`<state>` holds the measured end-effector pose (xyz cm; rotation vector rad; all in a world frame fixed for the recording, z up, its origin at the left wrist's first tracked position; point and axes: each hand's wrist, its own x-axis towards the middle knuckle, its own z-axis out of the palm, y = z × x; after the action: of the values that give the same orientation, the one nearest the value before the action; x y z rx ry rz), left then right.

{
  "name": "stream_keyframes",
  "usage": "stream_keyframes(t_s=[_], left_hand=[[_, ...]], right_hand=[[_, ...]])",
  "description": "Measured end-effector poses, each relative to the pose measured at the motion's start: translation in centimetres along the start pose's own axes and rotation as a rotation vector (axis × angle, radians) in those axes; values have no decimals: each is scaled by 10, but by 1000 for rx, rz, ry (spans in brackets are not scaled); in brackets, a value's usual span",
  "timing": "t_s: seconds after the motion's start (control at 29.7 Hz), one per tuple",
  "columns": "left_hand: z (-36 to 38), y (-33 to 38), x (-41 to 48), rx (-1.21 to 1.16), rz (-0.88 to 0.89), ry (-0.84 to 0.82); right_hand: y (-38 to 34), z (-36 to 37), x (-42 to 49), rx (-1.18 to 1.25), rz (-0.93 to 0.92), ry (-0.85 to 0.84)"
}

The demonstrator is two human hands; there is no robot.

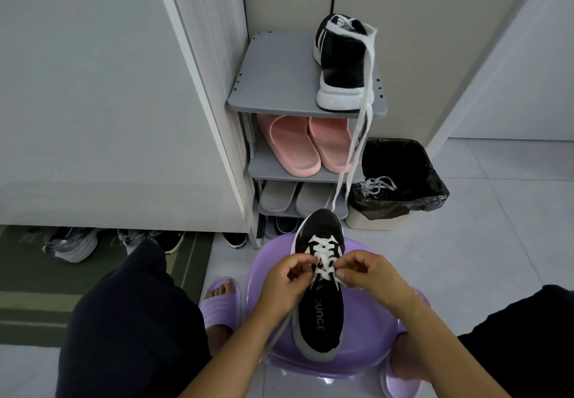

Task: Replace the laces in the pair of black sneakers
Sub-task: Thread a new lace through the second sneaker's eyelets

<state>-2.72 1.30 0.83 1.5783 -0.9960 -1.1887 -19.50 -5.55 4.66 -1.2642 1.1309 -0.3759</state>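
Fingers (307,263) of my left hand (287,275) and right hand (365,268) are pinching the white lace (323,258); I'm judging even, untwisted pulls best.

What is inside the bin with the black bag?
A tangle of greyish laces lies on the black bag near its left rim. Deeper inside is too dark to tell.

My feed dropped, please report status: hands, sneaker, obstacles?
Left hand, right hand pinch white lace. Black sneaker on purple stool. Second sneaker on shoe rack, loose lace draped over. Nothing in the way.
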Motion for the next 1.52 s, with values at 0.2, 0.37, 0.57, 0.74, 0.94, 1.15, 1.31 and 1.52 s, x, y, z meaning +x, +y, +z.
stream_keyframes(t_s=[0.2, 0.37, 0.57, 0.74, 0.94, 1.15, 1.31, 1.52], left_hand=[[-12, 7, 11, 76, 2, -167], [-19, 17, 23, 176, 8, -281], [-32, 18, 20, 118, -53, -321], [-31, 20, 20, 87, -56, -338], [-30, 20, 21, 77, -108, -427], [-28, 30, 27, 93, -165, -442], [-23, 27, 24, 8, -273, -419], [-20, 25, 19, -85, -277, -328]], right_hand=[[-4, 2, 2, -73, -27, -16], [-13, 2, 6, -330, -107, -47], [-13, -5, 3, -379, -119, -43], [-8, 1, 2, -313, -148, 9], [-9, -8, 3, -248, -112, -78], [-14, -5, 5, -329, -136, -106], [-7, -8, 3, -272, -94, -111], [-8, -4, 1, -19, -14, -146]])
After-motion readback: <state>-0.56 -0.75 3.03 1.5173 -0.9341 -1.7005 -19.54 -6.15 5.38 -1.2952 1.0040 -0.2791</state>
